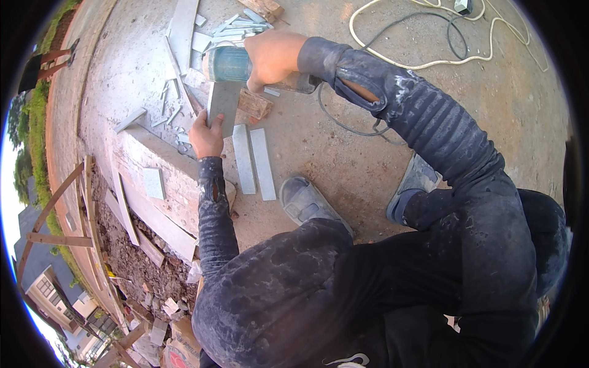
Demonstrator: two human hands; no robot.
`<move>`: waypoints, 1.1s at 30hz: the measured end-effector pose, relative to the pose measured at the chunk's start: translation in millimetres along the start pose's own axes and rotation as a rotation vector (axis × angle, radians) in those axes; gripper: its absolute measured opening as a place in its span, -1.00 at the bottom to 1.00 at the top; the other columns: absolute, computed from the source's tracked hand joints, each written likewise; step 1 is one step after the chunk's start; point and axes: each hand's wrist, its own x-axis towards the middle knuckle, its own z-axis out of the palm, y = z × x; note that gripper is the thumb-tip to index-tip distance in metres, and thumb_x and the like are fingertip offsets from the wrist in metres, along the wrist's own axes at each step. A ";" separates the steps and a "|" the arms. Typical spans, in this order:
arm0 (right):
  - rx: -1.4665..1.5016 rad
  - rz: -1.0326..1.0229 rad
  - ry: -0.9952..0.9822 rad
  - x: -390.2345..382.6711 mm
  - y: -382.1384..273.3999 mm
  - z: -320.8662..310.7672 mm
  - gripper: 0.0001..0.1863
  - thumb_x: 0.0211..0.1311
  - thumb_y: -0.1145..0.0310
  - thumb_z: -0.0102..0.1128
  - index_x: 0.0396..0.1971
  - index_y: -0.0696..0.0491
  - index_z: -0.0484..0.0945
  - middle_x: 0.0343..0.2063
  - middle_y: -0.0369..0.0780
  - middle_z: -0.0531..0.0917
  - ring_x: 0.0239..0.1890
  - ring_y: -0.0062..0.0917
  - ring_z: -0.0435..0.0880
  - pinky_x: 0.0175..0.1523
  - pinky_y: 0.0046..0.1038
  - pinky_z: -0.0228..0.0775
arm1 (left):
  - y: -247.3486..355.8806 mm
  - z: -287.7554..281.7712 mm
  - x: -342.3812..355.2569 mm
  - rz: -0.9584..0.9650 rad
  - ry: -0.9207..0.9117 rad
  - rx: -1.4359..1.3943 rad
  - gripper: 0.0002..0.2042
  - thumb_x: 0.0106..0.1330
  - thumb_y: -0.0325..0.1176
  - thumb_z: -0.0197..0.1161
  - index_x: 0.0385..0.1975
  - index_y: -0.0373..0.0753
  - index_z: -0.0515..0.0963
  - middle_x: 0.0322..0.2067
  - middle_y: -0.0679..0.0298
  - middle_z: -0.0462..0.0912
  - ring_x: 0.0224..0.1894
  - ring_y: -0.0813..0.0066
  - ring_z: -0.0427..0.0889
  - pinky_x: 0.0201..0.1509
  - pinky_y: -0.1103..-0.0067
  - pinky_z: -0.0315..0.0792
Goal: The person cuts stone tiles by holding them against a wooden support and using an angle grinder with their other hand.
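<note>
My right hand is wrapped round the body of a teal angle grinder, its dark rear end pointing back toward my right sleeve. The grinder sits over the far end of a grey tile piece; its disc is hidden from this view. With fingers and thumb, my left hand grips the near left edge of that tile. A rough wooden block lies just right of the tile. Two long, pale tile strips rest side by side on the concrete, nearer to my feet.
Cut tile offcuts are heaped beyond the grinder, with thin slivers scattered left. A pale cable loops at the far right. Left are a dusty concrete ledge, rubble and a wooden frame. Another person's legs show far left.
</note>
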 end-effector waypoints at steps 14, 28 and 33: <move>-0.040 0.014 0.030 5.3 13.7 4.1 -0.40 -0.27 0.15 0.44 -0.23 0.29 0.59 -0.34 0.06 0.70 -0.25 -0.15 0.72 -0.15 -0.27 0.55 | 15.6 -8.9 2.7 -0.003 -0.027 0.064 -0.68 0.16 -0.25 0.32 -0.14 -0.28 0.64 -0.40 -0.07 0.69 -0.31 0.01 0.70 -0.18 0.34 0.51; 0.141 0.145 0.210 10.4 79.4 -21.8 -0.30 -0.31 0.10 0.44 -0.13 0.26 0.57 -0.31 -0.01 0.68 -0.28 -0.23 0.66 -0.10 -0.35 0.47 | 27.3 -3.8 -8.1 0.042 0.078 0.248 -0.73 0.18 -0.36 0.26 -0.12 -0.21 0.65 -0.44 -0.02 0.68 -0.36 -0.04 0.67 -0.26 0.27 0.53; 0.272 0.146 0.307 -10.9 91.7 -34.9 -0.34 -0.29 0.04 0.44 -0.18 0.19 0.57 -0.39 -0.14 0.65 -0.38 -0.42 0.63 -0.20 -0.46 0.44 | 31.0 39.8 -47.8 0.277 0.293 0.269 -0.65 0.14 -0.48 0.22 -0.03 -0.16 0.63 -0.10 0.15 0.68 -0.14 0.17 0.67 -0.12 0.40 0.56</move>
